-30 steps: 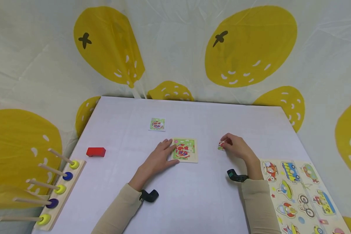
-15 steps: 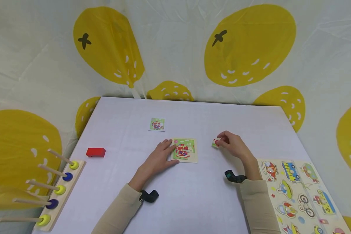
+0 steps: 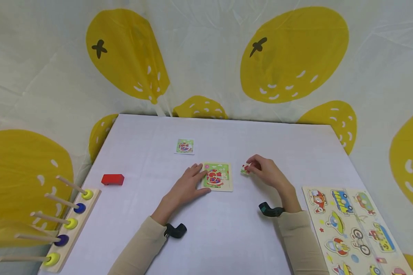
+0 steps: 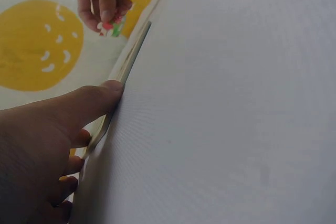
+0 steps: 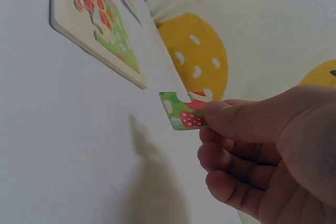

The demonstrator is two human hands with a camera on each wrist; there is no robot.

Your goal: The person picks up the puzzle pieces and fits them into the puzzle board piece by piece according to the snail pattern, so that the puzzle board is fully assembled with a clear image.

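Observation:
My left hand [image 3: 186, 187] lies beside the wooden jigsaw puzzle board [image 3: 230, 185], its spread fingers on the left side and its thumb at the near left corner. The board carries a red and green picture, with bare wood showing at its lower right. To the right of it, my right hand [image 3: 271, 173] pinches a puzzle piece [image 5: 181, 113] between thumb and fingers. Green with red parts and a white-dotted red shape, the piece is held above the table, a shadow below it. Behind the board lies a small picture card [image 3: 184, 146] with a similar picture.
A red block [image 3: 112, 179] sits at the left. Along the left edge stands a wooden peg rack [image 3: 76, 229] with yellow and blue rings. At the front right is a larger vehicle puzzle board [image 3: 345, 225], partly under the right sleeve. A fruit-patterned cloth hangs behind the table.
My right hand has moved left with the puzzle piece, closer to the puzzle board. The left hand and the board have stayed where they were.

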